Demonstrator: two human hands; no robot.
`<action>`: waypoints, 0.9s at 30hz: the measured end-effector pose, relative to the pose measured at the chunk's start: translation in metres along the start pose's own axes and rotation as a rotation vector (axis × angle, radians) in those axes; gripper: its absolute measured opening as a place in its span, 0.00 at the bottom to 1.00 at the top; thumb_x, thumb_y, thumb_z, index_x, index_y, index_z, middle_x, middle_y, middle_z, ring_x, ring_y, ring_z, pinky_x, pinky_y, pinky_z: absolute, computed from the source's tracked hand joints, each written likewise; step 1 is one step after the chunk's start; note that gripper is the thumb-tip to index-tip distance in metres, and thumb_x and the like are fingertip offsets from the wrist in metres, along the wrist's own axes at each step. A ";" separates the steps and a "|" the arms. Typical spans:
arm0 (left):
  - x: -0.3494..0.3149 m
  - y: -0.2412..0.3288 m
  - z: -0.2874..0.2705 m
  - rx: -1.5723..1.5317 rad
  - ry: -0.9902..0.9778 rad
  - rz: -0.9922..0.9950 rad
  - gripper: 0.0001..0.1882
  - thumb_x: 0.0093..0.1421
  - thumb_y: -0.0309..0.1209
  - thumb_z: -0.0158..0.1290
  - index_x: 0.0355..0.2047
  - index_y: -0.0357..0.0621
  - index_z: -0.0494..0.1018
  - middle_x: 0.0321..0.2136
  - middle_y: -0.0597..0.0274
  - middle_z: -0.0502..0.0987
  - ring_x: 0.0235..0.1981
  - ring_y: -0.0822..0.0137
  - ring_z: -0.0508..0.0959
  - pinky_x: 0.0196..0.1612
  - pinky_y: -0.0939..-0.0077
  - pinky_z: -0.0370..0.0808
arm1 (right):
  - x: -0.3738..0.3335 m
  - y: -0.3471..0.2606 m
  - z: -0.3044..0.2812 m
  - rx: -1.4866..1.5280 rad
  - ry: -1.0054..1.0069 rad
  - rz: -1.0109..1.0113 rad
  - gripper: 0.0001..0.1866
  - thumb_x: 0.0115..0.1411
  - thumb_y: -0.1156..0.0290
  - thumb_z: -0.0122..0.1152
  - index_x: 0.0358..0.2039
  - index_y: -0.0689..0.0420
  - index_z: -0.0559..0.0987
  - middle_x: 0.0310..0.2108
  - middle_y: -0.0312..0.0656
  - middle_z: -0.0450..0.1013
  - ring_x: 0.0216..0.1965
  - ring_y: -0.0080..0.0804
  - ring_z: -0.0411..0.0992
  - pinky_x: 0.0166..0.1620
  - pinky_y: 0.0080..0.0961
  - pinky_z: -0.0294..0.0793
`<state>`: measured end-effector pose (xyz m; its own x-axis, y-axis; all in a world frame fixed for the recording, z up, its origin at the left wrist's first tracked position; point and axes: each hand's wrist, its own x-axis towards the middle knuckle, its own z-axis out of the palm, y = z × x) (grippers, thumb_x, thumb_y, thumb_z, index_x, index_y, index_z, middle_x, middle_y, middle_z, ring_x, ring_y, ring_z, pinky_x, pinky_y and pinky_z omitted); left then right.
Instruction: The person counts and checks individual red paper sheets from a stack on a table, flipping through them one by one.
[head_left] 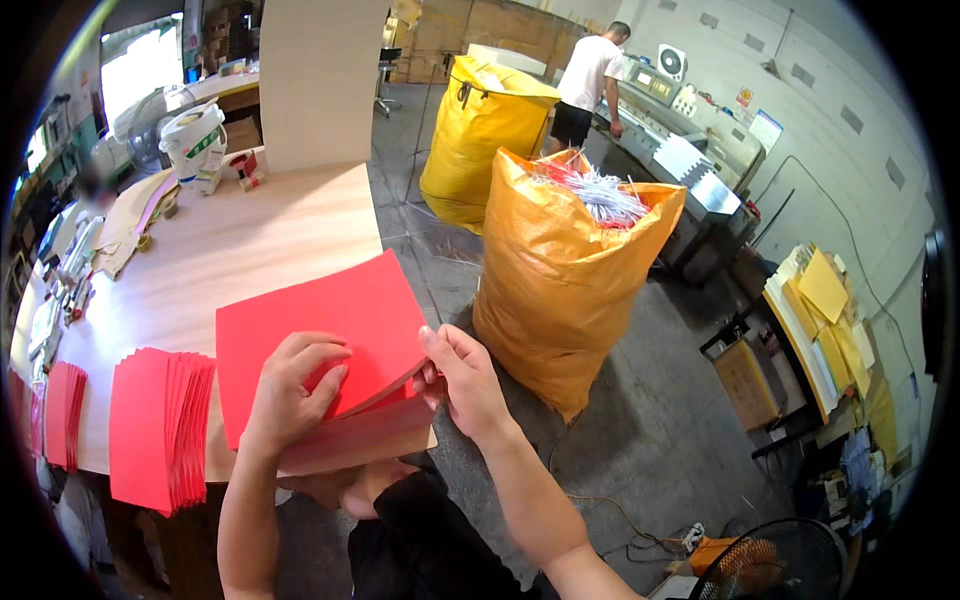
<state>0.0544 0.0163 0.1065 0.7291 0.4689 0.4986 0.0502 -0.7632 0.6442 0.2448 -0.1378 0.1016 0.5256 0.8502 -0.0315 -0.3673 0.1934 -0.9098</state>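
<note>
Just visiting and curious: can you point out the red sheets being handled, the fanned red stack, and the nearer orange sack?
red sheets (340, 320), head view, bare top sheet
fanned stack (160, 425), head view, top face
orange sack (560, 290), head view, front side

surface: pale wooden table (270, 235) | on it: red sheet stack (320, 340), fanned red envelopes (160, 425), white bucket (193, 140)
</note>
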 end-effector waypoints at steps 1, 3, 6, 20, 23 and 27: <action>-0.001 0.002 0.001 -0.011 -0.007 -0.007 0.10 0.63 0.23 0.62 0.45 0.37 0.84 0.50 0.51 0.85 0.54 0.50 0.84 0.59 0.59 0.79 | 0.000 0.003 -0.003 -0.288 0.045 -0.151 0.20 0.77 0.59 0.62 0.28 0.54 0.72 0.21 0.32 0.70 0.23 0.18 0.71 0.24 0.21 0.67; -0.001 0.005 -0.005 -0.009 -0.008 -0.020 0.11 0.63 0.24 0.63 0.46 0.38 0.84 0.52 0.51 0.84 0.56 0.50 0.83 0.61 0.58 0.79 | 0.004 0.011 0.001 -0.851 0.106 -0.464 0.20 0.78 0.58 0.60 0.28 0.52 0.72 0.22 0.29 0.72 0.25 0.16 0.72 0.25 0.19 0.69; -0.001 -0.007 -0.002 0.042 -0.026 0.038 0.12 0.63 0.29 0.66 0.47 0.43 0.85 0.53 0.52 0.83 0.58 0.49 0.81 0.62 0.56 0.78 | -0.001 -0.003 0.004 -0.165 0.027 -0.026 0.19 0.78 0.56 0.61 0.31 0.52 0.75 0.23 0.29 0.71 0.24 0.15 0.71 0.25 0.18 0.68; -0.003 -0.015 -0.009 -0.072 -0.100 0.107 0.30 0.48 0.39 0.81 0.52 0.48 0.85 0.55 0.56 0.81 0.59 0.54 0.82 0.61 0.57 0.78 | 0.008 -0.008 0.010 -0.009 0.031 -0.002 0.21 0.75 0.64 0.60 0.22 0.49 0.68 0.17 0.32 0.67 0.18 0.23 0.70 0.22 0.22 0.62; -0.002 -0.013 -0.008 -0.094 -0.100 0.081 0.28 0.49 0.37 0.81 0.48 0.45 0.84 0.53 0.57 0.82 0.57 0.55 0.83 0.61 0.58 0.79 | 0.008 -0.010 0.008 -0.043 0.012 0.001 0.21 0.75 0.63 0.60 0.22 0.49 0.68 0.17 0.31 0.67 0.18 0.22 0.71 0.22 0.21 0.63; -0.001 -0.013 -0.008 -0.095 -0.108 0.054 0.26 0.49 0.35 0.81 0.47 0.42 0.83 0.51 0.57 0.83 0.56 0.56 0.83 0.60 0.60 0.80 | 0.009 -0.012 0.008 -0.077 0.005 0.000 0.22 0.75 0.61 0.62 0.23 0.50 0.69 0.17 0.31 0.68 0.18 0.22 0.71 0.22 0.20 0.63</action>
<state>0.0476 0.0290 0.1019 0.7984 0.3737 0.4721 -0.0520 -0.7383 0.6724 0.2480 -0.1286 0.1153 0.5297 0.8476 -0.0330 -0.3069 0.1553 -0.9390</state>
